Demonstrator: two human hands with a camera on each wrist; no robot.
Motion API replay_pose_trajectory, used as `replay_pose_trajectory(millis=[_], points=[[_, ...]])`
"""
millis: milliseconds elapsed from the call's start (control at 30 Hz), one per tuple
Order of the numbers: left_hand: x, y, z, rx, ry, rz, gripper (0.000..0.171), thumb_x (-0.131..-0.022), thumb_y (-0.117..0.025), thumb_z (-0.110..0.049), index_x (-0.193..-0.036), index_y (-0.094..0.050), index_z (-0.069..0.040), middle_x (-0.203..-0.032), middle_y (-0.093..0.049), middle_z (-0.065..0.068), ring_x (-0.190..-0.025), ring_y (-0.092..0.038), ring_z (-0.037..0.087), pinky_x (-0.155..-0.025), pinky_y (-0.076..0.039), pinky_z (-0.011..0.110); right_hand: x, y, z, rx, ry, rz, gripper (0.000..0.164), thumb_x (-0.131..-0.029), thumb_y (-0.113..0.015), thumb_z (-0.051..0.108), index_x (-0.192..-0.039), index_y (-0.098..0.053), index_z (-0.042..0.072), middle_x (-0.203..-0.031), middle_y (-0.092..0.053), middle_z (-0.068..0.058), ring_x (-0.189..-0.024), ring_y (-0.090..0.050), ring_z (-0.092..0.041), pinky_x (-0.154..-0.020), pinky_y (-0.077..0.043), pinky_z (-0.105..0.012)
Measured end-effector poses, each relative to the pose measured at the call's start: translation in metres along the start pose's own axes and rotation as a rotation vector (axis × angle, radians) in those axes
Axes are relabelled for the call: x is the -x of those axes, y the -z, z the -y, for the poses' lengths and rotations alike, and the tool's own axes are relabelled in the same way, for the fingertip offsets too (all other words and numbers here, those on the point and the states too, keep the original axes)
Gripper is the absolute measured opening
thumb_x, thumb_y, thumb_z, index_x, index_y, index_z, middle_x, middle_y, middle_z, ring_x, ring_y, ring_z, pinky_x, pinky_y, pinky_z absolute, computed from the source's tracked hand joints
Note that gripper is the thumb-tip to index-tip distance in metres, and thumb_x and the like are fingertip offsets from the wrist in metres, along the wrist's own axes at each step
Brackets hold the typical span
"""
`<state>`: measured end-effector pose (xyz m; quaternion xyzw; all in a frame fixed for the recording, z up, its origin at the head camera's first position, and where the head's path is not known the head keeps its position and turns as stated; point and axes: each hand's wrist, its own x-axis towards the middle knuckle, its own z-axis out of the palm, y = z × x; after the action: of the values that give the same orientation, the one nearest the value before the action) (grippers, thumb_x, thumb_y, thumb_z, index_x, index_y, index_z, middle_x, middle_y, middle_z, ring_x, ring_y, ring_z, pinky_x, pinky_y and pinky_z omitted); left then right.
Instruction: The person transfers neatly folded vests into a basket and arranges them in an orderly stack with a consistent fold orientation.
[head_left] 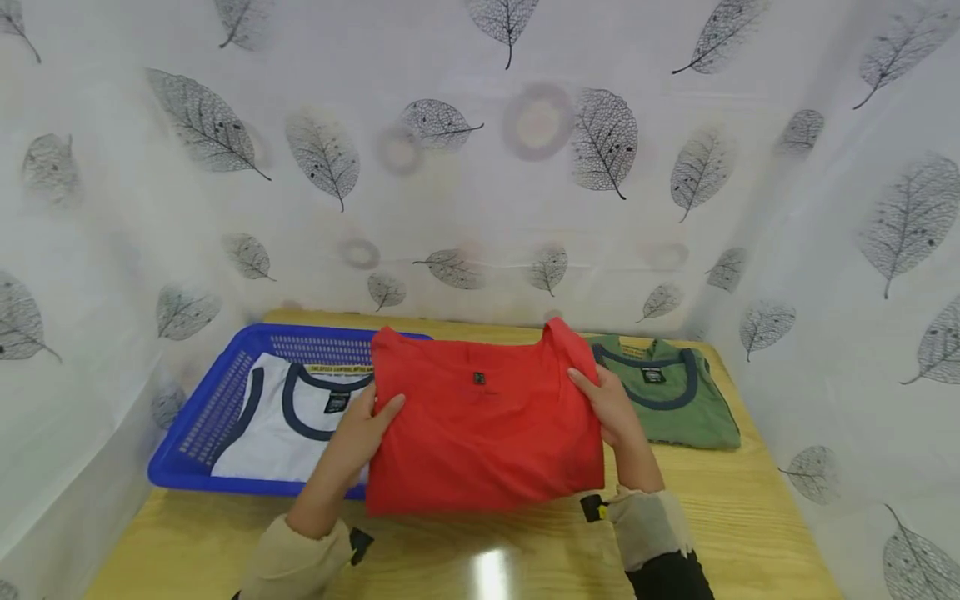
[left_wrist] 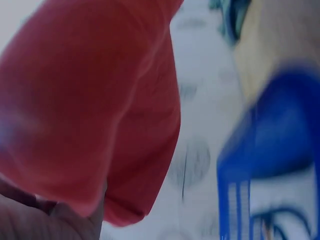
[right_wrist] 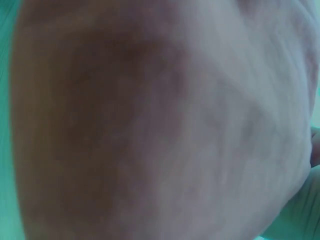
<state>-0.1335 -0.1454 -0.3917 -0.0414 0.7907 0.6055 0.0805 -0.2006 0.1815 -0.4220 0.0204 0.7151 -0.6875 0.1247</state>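
My left hand (head_left: 363, 435) and right hand (head_left: 609, 407) both grip a red shirt (head_left: 487, 446), one at each side edge. My thumbs lie on the face toward me; the fingers go behind the cloth, where I can't make them out from above. The left wrist view shows red cloth caught in my left hand; in the right wrist view my own hand fills nearly everything and tells me little.

The shirt lies directly between my two hands, its long axis running from one to the other, so each has an equal share of it. The neckline is on the side away from me, with a small dark label (head_left: 479, 378) just below it, midway between the hands. The corner beyond my right thumb peaks up in a fold. The lower edge droops toward me.

The relation that matters most is on my left: a blue basket (head_left: 225, 485) reaches in behind my left hand and the shirt's left end, so that hand is the nearer one to it. Inside, outward from my left wrist, a white shirt (head_left: 258, 442) with dark trim lies flat. Just past my right hand, partly behind the red cloth, a green shirt (head_left: 701, 412) lies on the wooden table (head_left: 723, 500); my right hand is nearer to that.
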Motion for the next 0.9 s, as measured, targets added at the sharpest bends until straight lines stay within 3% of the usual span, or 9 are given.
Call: replay_pose_trajectory(millis=[167, 300, 433, 533, 600, 700, 833, 900], points=[[-0.006, 0.057, 0.005, -0.066, 0.032, 0.04, 0.054, -0.101, -0.042, -0.026, -0.143, -0.026, 0.003, -0.127, -0.05, 0.025, -0.094, -0.059, 0.008, -0.081, -0.048, 0.024, -0.022, -0.05, 0.009, -0.028, 0.003, 0.021, 0.036, -0.098, -0.049, 0.022, -0.123, -0.047, -0.004, -0.08, -0.061, 0.01, -0.071, -0.063, -0.004, -0.066, -0.053, -0.023], [-0.016, 0.101, 0.018, -0.095, 0.063, 0.086, 0.064, -0.101, -0.039, -0.032, -0.147, -0.014, 0.004, -0.128, -0.048, 0.023, -0.086, -0.055, -0.005, -0.078, -0.048, 0.02, -0.037, -0.088, 0.014, -0.046, -0.013, 0.04, 0.028, -0.098, -0.048, 0.018, -0.114, -0.05, -0.005, -0.075, -0.059, 0.007, -0.065, -0.06, -0.005, -0.062, -0.051, -0.022], [-0.024, 0.143, 0.034, -0.104, 0.135, 0.13, 0.074, -0.1, -0.037, -0.039, -0.149, 0.001, 0.002, -0.135, -0.041, 0.023, -0.085, -0.055, -0.008, -0.078, -0.05, 0.022, -0.049, -0.124, 0.016, -0.008, -0.015, 0.066, 0.026, -0.099, -0.047, 0.017, -0.114, -0.053, -0.004, -0.077, -0.057, 0.004, -0.066, -0.058, -0.006, -0.062, -0.049, -0.023], [-0.028, 0.17, 0.048, -0.089, 0.192, 0.152, 0.078, -0.1, -0.037, -0.042, -0.149, 0.007, 0.0, -0.125, -0.05, 0.012, -0.085, -0.055, -0.005, -0.078, -0.051, 0.025, -0.054, -0.149, 0.016, 0.02, -0.022, 0.082, 0.027, -0.099, -0.047, 0.016, -0.115, -0.053, -0.004, -0.08, -0.056, 0.002, -0.069, -0.056, -0.008, -0.063, -0.048, -0.024], [-0.03, 0.186, 0.056, -0.079, 0.21, 0.161, 0.079, -0.1, -0.038, -0.041, -0.148, 0.007, 0.002, -0.11, -0.055, -0.005, -0.084, -0.057, -0.004, -0.077, -0.051, 0.026, -0.057, -0.162, 0.015, 0.025, -0.027, 0.089, 0.027, -0.098, -0.047, 0.016, -0.116, -0.052, -0.004, -0.081, -0.055, 0.001, -0.069, -0.055, -0.008, -0.064, -0.047, -0.024], [-0.033, 0.204, 0.067, -0.041, 0.225, 0.169, 0.079, -0.1, -0.039, -0.039, -0.148, 0.007, 0.002, -0.093, -0.052, -0.025, -0.084, -0.058, -0.002, -0.076, -0.051, 0.026, -0.06, -0.181, 0.014, 0.029, -0.038, 0.093, 0.027, -0.098, -0.047, 0.016, -0.117, -0.052, -0.004, -0.083, -0.054, 0.0, -0.07, -0.054, -0.009, -0.064, -0.046, -0.024], [-0.036, 0.22, 0.077, -0.041, 0.225, 0.177, 0.079, -0.1, -0.039, -0.037, -0.147, 0.01, 0.002, -0.092, -0.05, -0.029, -0.084, -0.057, -0.004, -0.076, -0.05, 0.024, -0.063, -0.202, 0.011, 0.068, -0.05, 0.072, 0.027, -0.098, -0.048, 0.017, -0.116, -0.052, -0.002, -0.087, -0.052, -0.002, -0.075, -0.053, -0.012, -0.066, -0.046, -0.025], [-0.037, 0.226, 0.082, -0.075, 0.221, 0.173, 0.078, -0.1, -0.038, -0.037, -0.146, 0.01, 0.003, -0.099, -0.05, -0.023, -0.084, -0.054, -0.006, -0.076, -0.049, 0.023, -0.066, -0.211, 0.009, 0.091, -0.051, 0.057, 0.027, -0.098, -0.048, 0.018, -0.114, -0.052, -0.002, -0.087, -0.051, -0.002, -0.077, -0.052, -0.012, -0.067, -0.045, -0.025]])
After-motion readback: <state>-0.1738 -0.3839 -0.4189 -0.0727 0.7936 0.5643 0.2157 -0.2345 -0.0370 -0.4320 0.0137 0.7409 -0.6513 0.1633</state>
